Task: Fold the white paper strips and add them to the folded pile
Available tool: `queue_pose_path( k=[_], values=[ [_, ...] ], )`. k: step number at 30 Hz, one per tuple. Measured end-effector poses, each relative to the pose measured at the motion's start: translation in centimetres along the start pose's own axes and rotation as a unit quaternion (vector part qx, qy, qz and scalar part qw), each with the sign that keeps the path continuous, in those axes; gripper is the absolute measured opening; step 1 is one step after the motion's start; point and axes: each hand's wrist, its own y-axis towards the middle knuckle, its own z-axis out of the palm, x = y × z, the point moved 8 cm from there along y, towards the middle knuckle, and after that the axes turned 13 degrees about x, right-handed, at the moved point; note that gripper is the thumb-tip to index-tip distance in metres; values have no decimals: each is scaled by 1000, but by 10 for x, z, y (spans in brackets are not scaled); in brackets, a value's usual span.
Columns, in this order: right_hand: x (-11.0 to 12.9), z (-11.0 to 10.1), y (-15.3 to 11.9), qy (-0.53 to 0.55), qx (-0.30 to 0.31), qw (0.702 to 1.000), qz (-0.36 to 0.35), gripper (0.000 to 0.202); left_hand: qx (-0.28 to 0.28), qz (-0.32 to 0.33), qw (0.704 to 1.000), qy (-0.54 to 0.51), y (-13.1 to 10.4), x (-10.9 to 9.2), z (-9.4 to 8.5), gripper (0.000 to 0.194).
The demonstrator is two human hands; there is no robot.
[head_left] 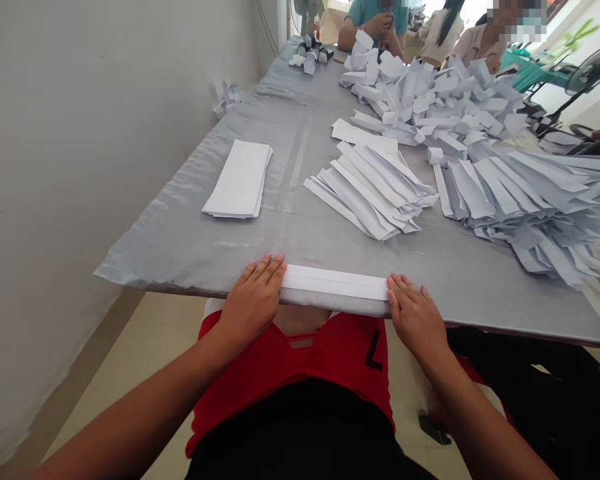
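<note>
A folded strip of white paper [336, 281] lies lengthwise along the near edge of the table, with a crease line running along it. My left hand [258, 291] rests on the strip's left end, fingers stretched out and flat. At the other end, my right hand [416, 312] presses down with its fingers extended over the paper. Both ends of the strip are hidden under the fingers. Beyond my left hand sits a neat stack of white paper sheets [240, 179].
Folded paper strips [375, 190] lie fanned ahead, with another folded pile [525, 200] at right. Behind is a large heap of folded paper pieces [430, 100]. A wall [105, 133] borders the left. People sit at the far side; another person's dark-clothed legs [535, 393] are at right.
</note>
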Motion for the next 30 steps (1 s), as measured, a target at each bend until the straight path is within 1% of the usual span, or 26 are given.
queue_pose_path(
  k=[3, 5, 7, 8, 10, 11, 13, 14, 15, 17, 19, 22, 24, 27, 30],
  values=[
    [-5, -3, 1, 1, 8, 1000, 22, 44, -2, 5, 1000, -9, 0, 1, 2, 56],
    [-10, -9, 5, -5, 12, 999, 44, 43, -8, 7, 1000, -11, -1, 2, 3, 57],
    [-12, -20, 12, -11, -4, 998, 65, 42, -12, 9, 1000, -12, 0, 3, 4, 57],
    [-9, -26, 16, -10, -18, 998, 66, 42, -12, 11, 1000, -12, 0, 3, 3, 56],
    [8, -35, 24, 4, -44, 999, 32, 39, -9, 22, 1000, -11, 3, 1, 3, 55],
    [22, -36, 29, 20, -44, 999, -7, 38, -6, 31, 999, -9, 5, -1, 2, 53],
    [53, -31, 37, 50, -14, 995, -83, 36, -3, 45, 999, -10, 9, -5, 0, 50],
    [66, -27, 40, 61, 7, 992, -106, 35, -5, 46, 999, -13, 11, -6, -1, 49],
    [76, -22, 42, 68, 23, 991, -117, 35, -9, 42, 999, -17, 13, -6, -2, 48],
    [87, -14, 47, 74, 53, 990, -112, 36, -21, 21, 999, -28, 17, -3, -4, 47],
    [88, -6, 51, 84, 79, 989, -97, 37, -32, 2, 999, -41, 19, 3, -6, 46],
    [80, -1, 58, 115, 103, 984, -84, 38, -42, -1, 998, -56, 21, 7, -8, 45],
    [75, -1, 63, 133, 113, 982, -69, 38, -45, -2, 997, -58, 22, 9, -9, 43],
    [72, -4, 69, 154, 134, 978, -41, 34, -53, -21, 996, -63, 23, 10, -10, 44],
    [73, -9, 73, 198, 166, 966, -24, 26, -68, -46, 991, -105, 23, 13, -13, 49]
  ],
)
